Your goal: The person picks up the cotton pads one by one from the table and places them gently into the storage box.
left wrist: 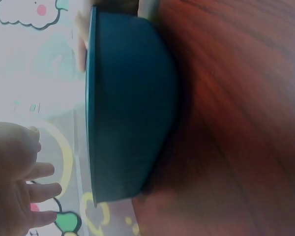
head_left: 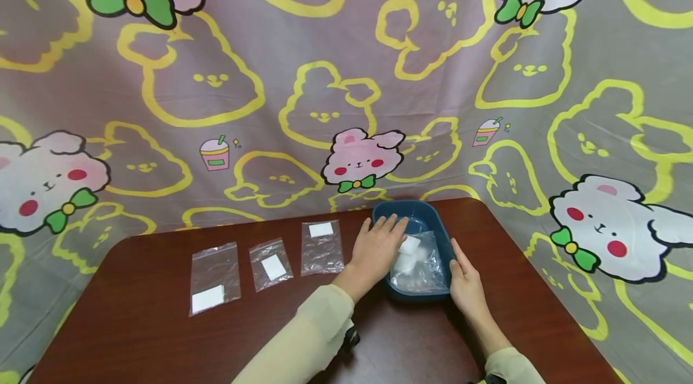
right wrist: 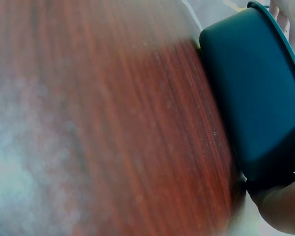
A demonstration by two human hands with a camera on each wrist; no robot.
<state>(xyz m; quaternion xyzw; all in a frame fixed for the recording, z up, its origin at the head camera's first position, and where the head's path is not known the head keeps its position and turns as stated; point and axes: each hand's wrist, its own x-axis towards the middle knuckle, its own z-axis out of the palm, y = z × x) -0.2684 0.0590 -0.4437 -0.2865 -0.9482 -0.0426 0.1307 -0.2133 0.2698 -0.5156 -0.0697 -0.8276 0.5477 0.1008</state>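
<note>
A dark blue plastic basin (head_left: 446, 233) stands on the table, holding a clear zip bag (head_left: 428, 269) with white contents and a white label (head_left: 409, 244). Above the basin's left side is my left hand (head_left: 377, 245), its fingers spread and nearly straight; whether it touches the bag is hidden. In the left wrist view the left hand (left wrist: 14, 182) shows beyond the rim with nothing gripped. My right hand (head_left: 468, 288) holds the basin's right side, thumb at the rim and fingers along the outer wall. Part of the right hand (right wrist: 285, 206) shows against the basin (right wrist: 255, 93) in the right wrist view.
Left of the basin, a large zip bag (head_left: 213, 269), a smaller zip bag (head_left: 260, 254) and another zip bag (head_left: 319, 254) lie in a row, each with a white label. A patterned cloth (head_left: 271, 101) hangs behind the brown table (head_left: 141, 312).
</note>
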